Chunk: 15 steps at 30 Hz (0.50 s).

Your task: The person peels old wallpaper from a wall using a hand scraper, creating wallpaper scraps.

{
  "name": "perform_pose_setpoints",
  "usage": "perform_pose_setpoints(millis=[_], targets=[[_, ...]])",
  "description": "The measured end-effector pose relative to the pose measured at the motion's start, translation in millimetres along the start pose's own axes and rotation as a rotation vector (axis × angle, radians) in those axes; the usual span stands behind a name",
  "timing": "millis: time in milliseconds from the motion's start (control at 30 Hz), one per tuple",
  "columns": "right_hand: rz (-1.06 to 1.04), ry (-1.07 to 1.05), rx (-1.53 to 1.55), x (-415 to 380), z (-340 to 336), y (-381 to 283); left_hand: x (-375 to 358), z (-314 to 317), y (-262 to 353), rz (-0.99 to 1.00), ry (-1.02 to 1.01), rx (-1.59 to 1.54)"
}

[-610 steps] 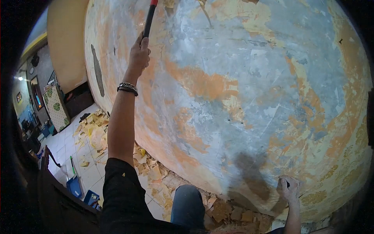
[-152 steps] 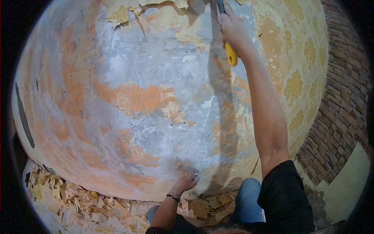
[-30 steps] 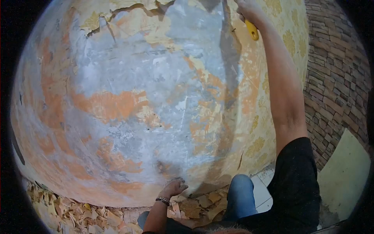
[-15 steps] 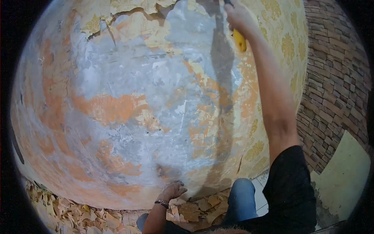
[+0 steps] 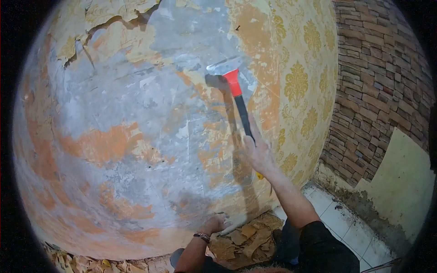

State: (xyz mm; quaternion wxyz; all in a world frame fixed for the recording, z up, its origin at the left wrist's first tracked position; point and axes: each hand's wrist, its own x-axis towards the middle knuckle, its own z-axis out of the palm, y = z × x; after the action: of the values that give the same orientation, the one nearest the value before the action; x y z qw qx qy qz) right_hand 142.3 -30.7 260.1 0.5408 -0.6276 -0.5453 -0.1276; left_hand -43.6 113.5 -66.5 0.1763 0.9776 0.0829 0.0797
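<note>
My right hand (image 5: pixel 259 154) is wrapped round the black handle of a long scraper (image 5: pixel 242 111). Its red neck carries a wide metal blade, which is close against the wall (image 5: pixel 150 104) over a bare grey patch. A bit of the handle's yellow end shows below my wrist. Low down, my left hand (image 5: pixel 216 222) has its fingers stretched out near the base of the wall, with a bracelet on the wrist. Grey and orange patches cover most of this wall, and a torn edge of wallpaper (image 5: pixel 123 18) curls away at the upper left.
Patterned yellow wallpaper (image 5: pixel 298 82) covers the wall's right strip. Beyond the corner is a stone-pattern wall (image 5: pixel 368 82) with a bare pale section (image 5: pixel 400 182). Scraps of peeled paper (image 5: pixel 248 239) lie along the wall's foot, beside white floor tiles (image 5: pixel 353 227).
My right hand has come down from high on the wall with the scraper, whose blade now shows. The view has shifted to the right. My left hand stays low by the wall.
</note>
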Motion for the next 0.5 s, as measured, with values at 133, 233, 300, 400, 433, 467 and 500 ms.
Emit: perform_pose_setpoints(millis=[133, 233, 300, 400, 433, 467, 500], targets=[[0.042, 0.105, -0.020, 22, -41, -13, 28, -32, 41, -0.133, -0.243, 0.023], [0.042, 0.159, 0.118, 42, -71, -18, 41, -40, 54, -0.130, -0.257, 0.081], [0.103, 0.129, 0.263, 43, -82, -17, 54, -35, 54, -0.105, -0.275, 0.108], [0.088, 0.134, 0.464, 36, -89, 0, 71, -24, 49, -0.063, -0.221, 0.136], [0.103, 0.120, 0.455, 30, -85, 17, 73, -23, 50, -0.065, -0.227, 0.116], [0.057, 0.157, 0.427, 22, -78, 40, 75, -24, 49, -0.053, -0.210, 0.127], [0.013, 0.197, 0.400, 11, -73, 56, 76, -25, 49, -0.041, -0.196, 0.140]])
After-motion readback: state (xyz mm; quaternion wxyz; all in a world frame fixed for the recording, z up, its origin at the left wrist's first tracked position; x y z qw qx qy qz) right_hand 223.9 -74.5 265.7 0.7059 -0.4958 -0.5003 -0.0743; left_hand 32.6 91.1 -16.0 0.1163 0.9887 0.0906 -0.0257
